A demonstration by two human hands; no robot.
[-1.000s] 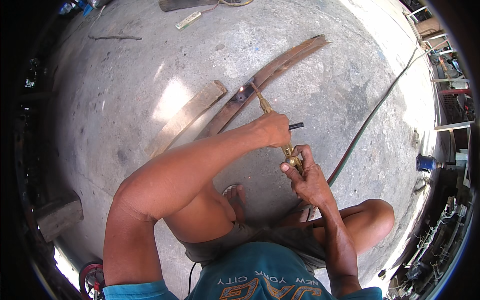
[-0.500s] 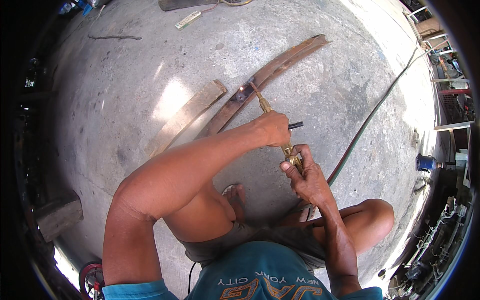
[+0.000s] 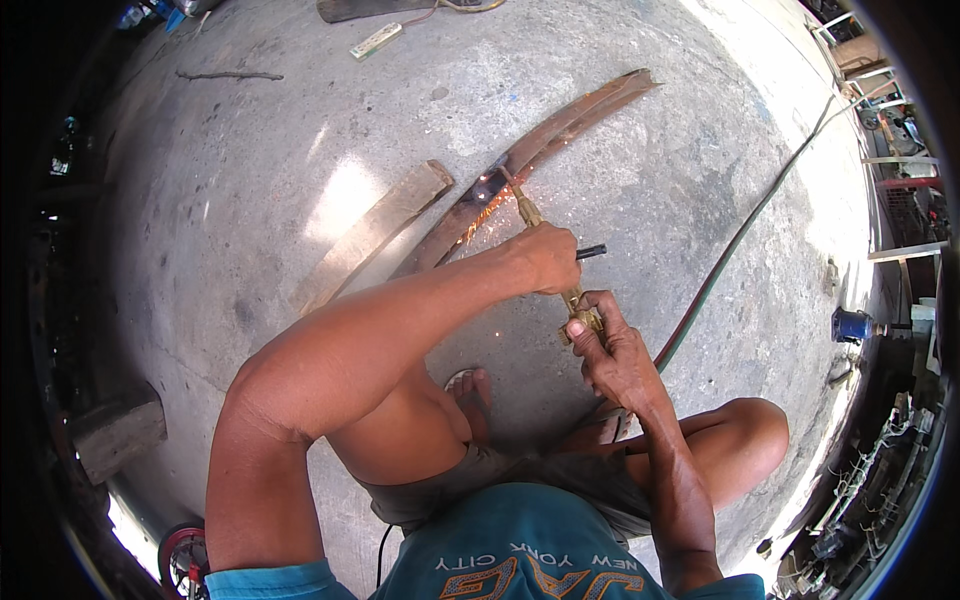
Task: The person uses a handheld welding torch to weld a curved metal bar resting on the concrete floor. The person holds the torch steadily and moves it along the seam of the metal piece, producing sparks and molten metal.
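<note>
A brass cutting torch (image 3: pixel 530 212) is in both my hands, its tip close to a long rusty angled steel bar (image 3: pixel 580 118) on the concrete. A small glow and orange sparks (image 3: pixel 488 212) show at the tip and along the bar's near side. My left hand (image 3: pixel 545 257) is closed round the torch's front part; a short black stick-like piece (image 3: pixel 592 251) juts out beside its fist. Farther back, my right hand (image 3: pixel 612 345) grips the torch's rear, thumb at the valve part. The bar's near end is hidden behind my left forearm.
A wooden plank (image 3: pixel 375 235) lies left of the bar. The green and red hose (image 3: pixel 735 245) runs along the floor on the right. My sandaled foot (image 3: pixel 470 395) is close below. A power strip (image 3: pixel 377 41) lies at the back, a wood block (image 3: pixel 118 435) at left, a blue bottle jack (image 3: pixel 853 325) at right.
Orange sparks now spray from the torch tip along the bar; earlier only a small bright spot showed. My right thumb has shifted slightly on the torch. The bar has not moved.
</note>
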